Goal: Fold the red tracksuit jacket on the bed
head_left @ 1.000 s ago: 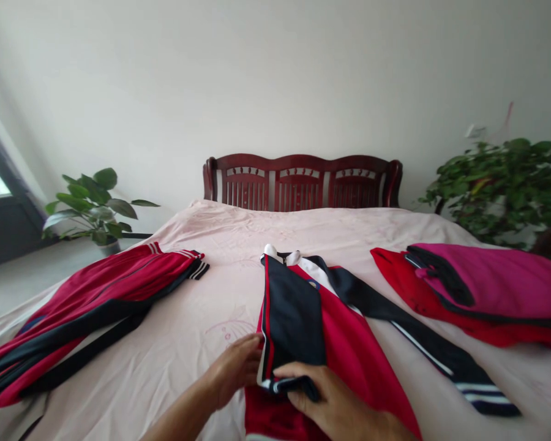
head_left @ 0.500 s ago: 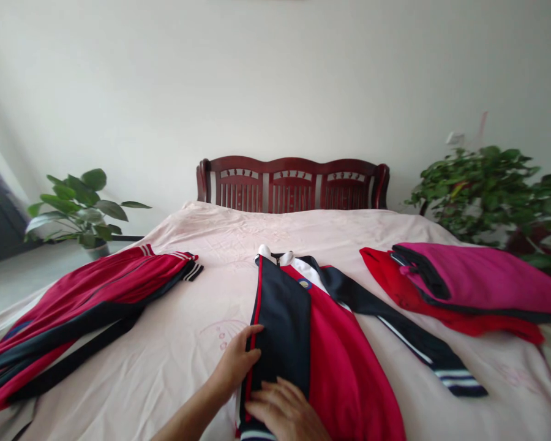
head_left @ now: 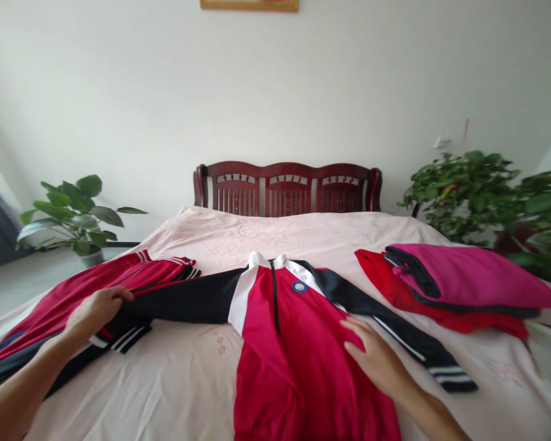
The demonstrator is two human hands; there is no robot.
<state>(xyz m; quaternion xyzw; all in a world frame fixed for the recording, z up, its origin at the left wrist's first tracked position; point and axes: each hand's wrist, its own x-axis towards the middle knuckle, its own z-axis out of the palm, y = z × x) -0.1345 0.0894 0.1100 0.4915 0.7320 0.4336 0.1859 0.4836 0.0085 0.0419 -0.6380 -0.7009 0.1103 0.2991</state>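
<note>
Pale pink cloth covers the bed (head_left: pixel 174 398) before me, and on its near middle lies a red jacket (head_left: pixel 316 361), front up, collar away from the person. At its right side is the right hand (head_left: pixel 374 352), fingers slightly spread and holding nothing; whether they press the cloth I cannot tell. To the left, the left hand (head_left: pixel 94 309) has its fingers closed on the jacket's dark sleeve (head_left: pixel 188 300), drawn out sideways, its striped cuff over another red garment (head_left: pixel 73 288). The other sleeve (head_left: pixel 376 315) slants toward the near right. Farther right sits a folded magenta garment (head_left: pixel 482 278) on a bright red one (head_left: pixel 487 324). Beyond stand a dark wooden headboard (head_left: pixel 287 190), a potted plant (head_left: pixel 73 208) left, leafy greenery (head_left: pixel 463 190) right, and a white wall (head_left: pixel 275 92).
</note>
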